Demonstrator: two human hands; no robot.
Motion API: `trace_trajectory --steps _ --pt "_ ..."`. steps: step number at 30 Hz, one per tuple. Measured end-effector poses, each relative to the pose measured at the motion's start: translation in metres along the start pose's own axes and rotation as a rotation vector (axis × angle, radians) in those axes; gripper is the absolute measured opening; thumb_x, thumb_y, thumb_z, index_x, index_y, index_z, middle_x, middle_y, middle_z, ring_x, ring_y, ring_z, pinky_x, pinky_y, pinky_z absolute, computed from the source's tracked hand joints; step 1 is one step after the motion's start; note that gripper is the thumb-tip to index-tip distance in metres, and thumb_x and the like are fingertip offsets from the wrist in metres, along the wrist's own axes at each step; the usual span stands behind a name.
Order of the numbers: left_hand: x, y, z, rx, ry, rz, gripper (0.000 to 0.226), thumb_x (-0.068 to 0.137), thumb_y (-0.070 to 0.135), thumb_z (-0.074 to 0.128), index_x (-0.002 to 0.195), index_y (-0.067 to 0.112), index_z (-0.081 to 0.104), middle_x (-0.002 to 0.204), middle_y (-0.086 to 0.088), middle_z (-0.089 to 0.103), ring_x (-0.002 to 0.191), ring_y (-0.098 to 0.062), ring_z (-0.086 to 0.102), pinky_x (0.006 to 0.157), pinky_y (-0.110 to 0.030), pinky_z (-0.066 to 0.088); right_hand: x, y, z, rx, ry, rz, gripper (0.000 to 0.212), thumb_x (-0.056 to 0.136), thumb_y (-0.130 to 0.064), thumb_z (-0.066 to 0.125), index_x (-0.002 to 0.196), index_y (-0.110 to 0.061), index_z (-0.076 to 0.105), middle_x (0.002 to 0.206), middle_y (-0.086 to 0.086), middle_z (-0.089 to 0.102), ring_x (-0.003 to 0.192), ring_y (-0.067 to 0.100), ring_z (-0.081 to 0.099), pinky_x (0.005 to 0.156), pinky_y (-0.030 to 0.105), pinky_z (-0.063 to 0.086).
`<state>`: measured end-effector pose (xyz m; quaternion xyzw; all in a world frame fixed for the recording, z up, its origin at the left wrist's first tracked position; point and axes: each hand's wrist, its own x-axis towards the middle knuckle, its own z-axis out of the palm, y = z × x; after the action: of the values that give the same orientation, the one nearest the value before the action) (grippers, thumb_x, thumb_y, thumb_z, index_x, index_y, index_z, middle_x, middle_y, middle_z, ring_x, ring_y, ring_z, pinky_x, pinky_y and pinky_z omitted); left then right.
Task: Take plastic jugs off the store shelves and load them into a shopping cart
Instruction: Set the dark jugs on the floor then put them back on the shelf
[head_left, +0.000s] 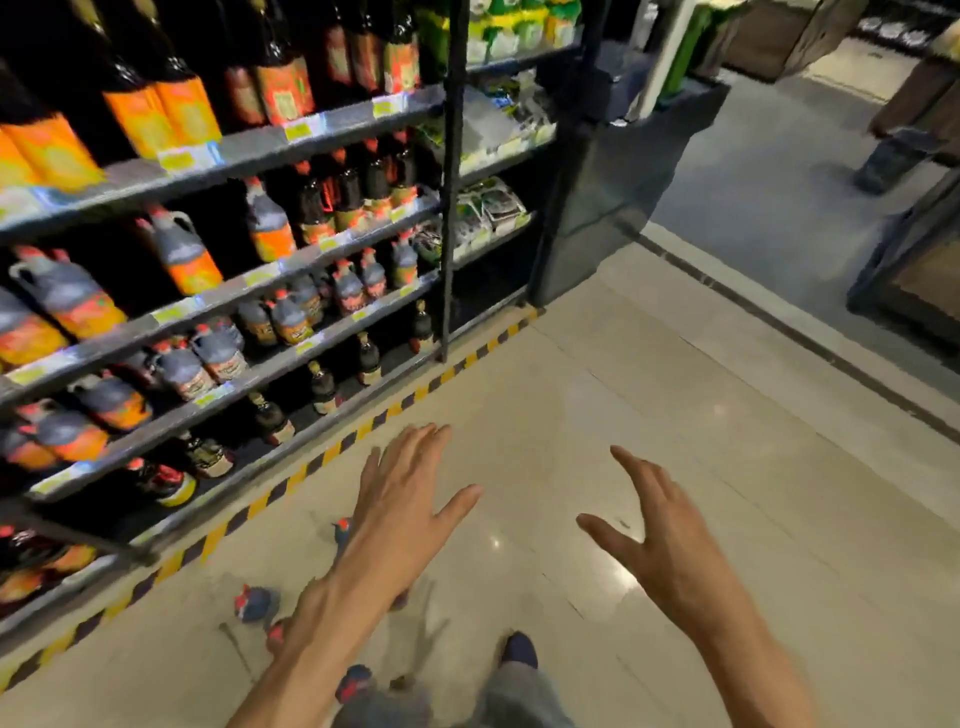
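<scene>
Both the left hand (402, 499) and the right hand (657, 530) are spread and empty, so the next move is probably reaching left to the handled jugs (182, 249) on the shelves (228, 150).

One wide-angle camera on my head looks forward and down my outstretched arms, my left hand (402, 506) and right hand (657, 540) close below the lens, store shelves (234, 150) slanting along the left, tiled floor (649, 374) ahead.

Jugs (184, 254) orange labels, red caps; floor tape (332, 452) yellow/black stripes.
</scene>
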<state>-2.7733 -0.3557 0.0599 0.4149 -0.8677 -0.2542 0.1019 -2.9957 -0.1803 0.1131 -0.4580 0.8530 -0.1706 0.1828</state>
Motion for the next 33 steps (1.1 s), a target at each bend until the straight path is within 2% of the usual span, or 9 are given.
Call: trace_trajectory --steps 4,9,14,19,23,25,29,32,33 --pt "0.039 0.008 -0.010 0.010 0.096 -0.188 0.076 0.097 0.069 0.040 0.160 0.028 0.023 0.164 0.007 0.026 0.152 -0.016 0.020 0.124 -0.045 0.020 0.104 0.003 -0.023 -0.069 -0.115 -0.212 0.084 0.088 -0.064 0.061 0.159 -0.031 0.030 0.156 -0.006 0.044 0.140 0.017 0.043 0.114 0.034 0.036" --pt "0.061 -0.006 -0.017 -0.066 0.233 -0.454 0.074 0.098 0.067 0.038 0.160 0.032 0.019 0.167 0.010 0.017 0.155 -0.011 0.004 0.127 -0.042 0.008 0.215 -0.038 -0.017 -0.123 -0.275 -0.480 0.083 0.090 -0.064 0.059 0.159 -0.031 0.027 0.157 -0.004 0.043 0.141 0.018 0.042 0.115 0.037 0.039" --pt "0.091 -0.051 -0.018 -0.087 0.368 -0.640 0.083 0.093 0.079 0.026 0.159 0.029 0.026 0.166 0.006 0.026 0.155 -0.017 0.015 0.127 -0.041 0.013 0.298 -0.103 0.017 -0.200 -0.378 -0.732 0.083 0.092 -0.061 0.059 0.160 -0.030 0.024 0.161 -0.004 0.036 0.148 0.016 0.031 0.121 0.031 0.026" --pt "0.092 -0.077 -0.016 -0.154 0.517 -0.827 0.080 0.095 0.074 0.029 0.159 0.026 0.028 0.166 0.004 0.026 0.155 -0.019 0.017 0.126 -0.043 0.012 0.334 -0.165 0.058 -0.254 -0.544 -0.967 0.083 0.091 -0.062 0.062 0.159 -0.033 0.025 0.159 -0.008 0.038 0.146 0.014 0.034 0.119 0.031 0.028" --pt "0.073 -0.087 0.004 -0.118 0.739 -1.026 0.078 0.093 0.070 0.039 0.145 0.014 0.053 0.142 -0.007 0.058 0.135 -0.030 0.051 0.113 -0.044 0.037 0.356 -0.210 0.099 -0.304 -0.694 -1.165 0.081 0.090 -0.066 0.060 0.158 -0.035 0.026 0.155 -0.010 0.041 0.143 0.014 0.039 0.115 0.034 0.034" --pt "0.064 -0.091 0.015 -0.150 0.791 -1.142 0.071 0.093 0.064 0.048 0.139 0.011 0.057 0.132 -0.008 0.064 0.118 -0.034 0.061 0.101 -0.045 0.046 0.362 -0.230 0.121 -0.315 -0.778 -1.269 0.079 0.091 -0.062 0.062 0.157 -0.033 0.028 0.154 -0.011 0.042 0.142 0.012 0.039 0.114 0.032 0.034" --pt "0.044 -0.092 0.043 -0.164 0.869 -1.402 0.067 0.094 0.064 0.047 0.143 0.018 0.050 0.134 -0.004 0.059 0.121 -0.029 0.055 0.103 -0.042 0.045 0.375 -0.268 0.180 -0.377 -0.979 -1.418 0.078 0.092 -0.056 0.066 0.157 -0.030 0.032 0.156 -0.010 0.041 0.145 0.012 0.036 0.119 0.031 0.032" --pt "0.038 -0.092 0.073 -0.244 0.954 -1.588 0.071 0.094 0.066 0.045 0.142 0.014 0.052 0.134 -0.008 0.060 0.122 -0.031 0.057 0.105 -0.041 0.046 0.385 -0.289 0.233 -0.442 -1.108 -1.532 0.079 0.093 -0.055 0.066 0.158 -0.032 0.030 0.157 -0.008 0.041 0.145 0.014 0.037 0.119 0.033 0.033" --pt "0.040 -0.092 0.085 -0.272 0.992 -1.662 0.072 0.094 0.065 0.046 0.143 0.012 0.051 0.136 -0.009 0.060 0.124 -0.031 0.056 0.106 -0.041 0.045 0.388 -0.294 0.249 -0.461 -1.146 -1.557 0.079 0.093 -0.055 0.067 0.158 -0.031 0.030 0.157 -0.008 0.041 0.145 0.014 0.036 0.118 0.028 0.030"
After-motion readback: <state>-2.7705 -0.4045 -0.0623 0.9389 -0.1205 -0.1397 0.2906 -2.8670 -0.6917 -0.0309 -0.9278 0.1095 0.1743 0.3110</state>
